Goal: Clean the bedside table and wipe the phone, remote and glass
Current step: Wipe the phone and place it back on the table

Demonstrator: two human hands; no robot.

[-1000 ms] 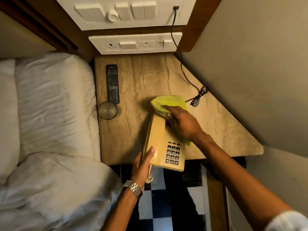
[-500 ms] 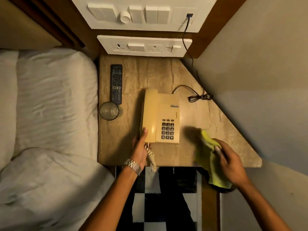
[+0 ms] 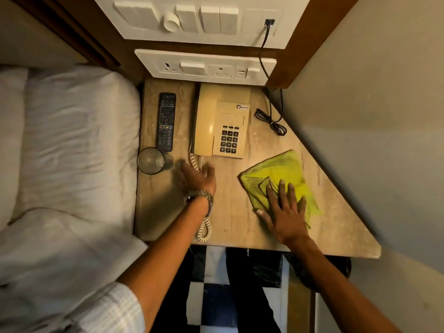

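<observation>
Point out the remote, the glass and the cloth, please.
remote (image 3: 166,121), head view, middle of its button face.
glass (image 3: 151,160), head view, centre of its base.
cloth (image 3: 286,168), head view, bare far corner.

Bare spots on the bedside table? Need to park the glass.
Three: front-left corner of the bedside table, bordered by glass, bedding and left hand; the strip between coiled handset cord and yellow cloth; the right wedge past the cloth. Crowded: back row with remote, phone, black cable bundle.
</observation>
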